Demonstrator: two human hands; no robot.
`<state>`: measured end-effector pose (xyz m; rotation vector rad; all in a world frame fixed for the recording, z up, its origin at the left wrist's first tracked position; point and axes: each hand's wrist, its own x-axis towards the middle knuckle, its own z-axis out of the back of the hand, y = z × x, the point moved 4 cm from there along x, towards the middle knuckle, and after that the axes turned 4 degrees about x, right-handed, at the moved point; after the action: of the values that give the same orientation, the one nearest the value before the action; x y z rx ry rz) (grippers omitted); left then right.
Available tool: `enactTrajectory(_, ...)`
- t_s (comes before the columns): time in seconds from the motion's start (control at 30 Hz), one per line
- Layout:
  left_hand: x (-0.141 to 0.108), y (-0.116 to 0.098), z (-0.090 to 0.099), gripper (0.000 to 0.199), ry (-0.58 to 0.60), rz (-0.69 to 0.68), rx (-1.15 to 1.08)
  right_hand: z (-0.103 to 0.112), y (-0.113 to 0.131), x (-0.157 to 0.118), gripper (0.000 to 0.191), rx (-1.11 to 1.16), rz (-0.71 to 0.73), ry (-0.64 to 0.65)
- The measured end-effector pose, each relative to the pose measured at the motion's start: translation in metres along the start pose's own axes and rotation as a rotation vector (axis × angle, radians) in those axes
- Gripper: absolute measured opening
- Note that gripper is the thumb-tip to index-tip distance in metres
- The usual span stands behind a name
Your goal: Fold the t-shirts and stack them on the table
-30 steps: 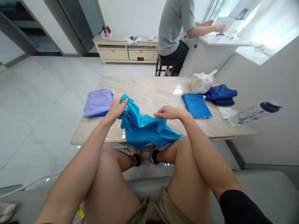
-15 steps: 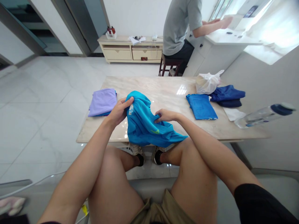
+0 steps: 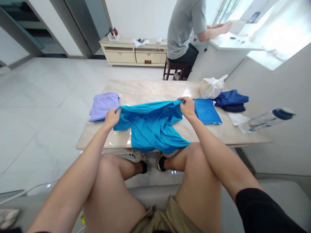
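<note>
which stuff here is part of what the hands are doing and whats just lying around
In use: left hand, right hand, bright blue T-shirt

Lying about: folded lilac garment, folded blue cloth, dark navy clothes, white plastic bag, clear plastic bottle

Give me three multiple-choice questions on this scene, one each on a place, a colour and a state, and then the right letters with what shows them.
1. Which thing lies nearest the left hand?
A. The lilac folded cloth
B. The white plastic bag
C. The dark navy clothes

2. What colour is the cap of the water bottle?
A. Red
B. White
C. Dark blue

3. What state is the bright blue T-shirt in?
A. Folded flat in a stack
B. Pulled out between both hands
C. Inside a bag

1: A, the lilac cloth sits just beyond the left hand.
2: C, the bottle's end shows a dark blue cap.
3: B, the left hand and the right hand each grip its top edge.
</note>
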<state>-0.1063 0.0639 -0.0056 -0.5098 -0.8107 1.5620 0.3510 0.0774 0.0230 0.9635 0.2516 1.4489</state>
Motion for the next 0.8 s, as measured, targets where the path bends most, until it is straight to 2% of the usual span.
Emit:
enactTrajectory(0.1, 0.000, 0.011, -0.007, 0.027, 0.075, -0.048, 0.217, 0.000, -0.002, -0.001, 0.042, -0.011, -0.007, 0.007)
enactTrajectory(0.2, -0.002, 0.010, -0.017, 0.027, 0.102, -0.124, 0.357, 0.000, -0.003, 0.000, 0.033, -0.001, -0.029, 0.018)
enactTrajectory(0.3, -0.012, -0.003, -0.039, 0.059, 0.223, -0.223, 0.542, -0.004, -0.004, -0.003, 0.026, 0.010, -0.076, 0.086)
enactTrajectory(0.4, -0.026, -0.024, -0.064, 0.069, 0.316, -0.325, 0.660, -0.009, 0.003, -0.008, 0.021, 0.031, -0.054, 0.149)
enactTrajectory(0.53, -0.046, -0.057, -0.092, 0.066, 0.375, -0.525, 0.714, -0.010, 0.020, -0.013, 0.013, 0.089, 0.012, 0.145)
enactTrajectory(0.63, -0.062, -0.076, -0.111, 0.054, 0.438, -0.644, 0.762, -0.011, 0.037, -0.017, 0.012, 0.175, 0.053, 0.178)
enactTrajectory(0.7, -0.071, -0.085, -0.120, 0.045, 0.440, -0.653, 0.787, -0.010, 0.047, -0.021, 0.015, 0.218, 0.052, 0.218)
enactTrajectory(0.8, -0.075, -0.092, -0.126, 0.037, 0.398, -0.583, 0.770, -0.007, 0.060, -0.025, 0.023, 0.253, 0.032, 0.237)
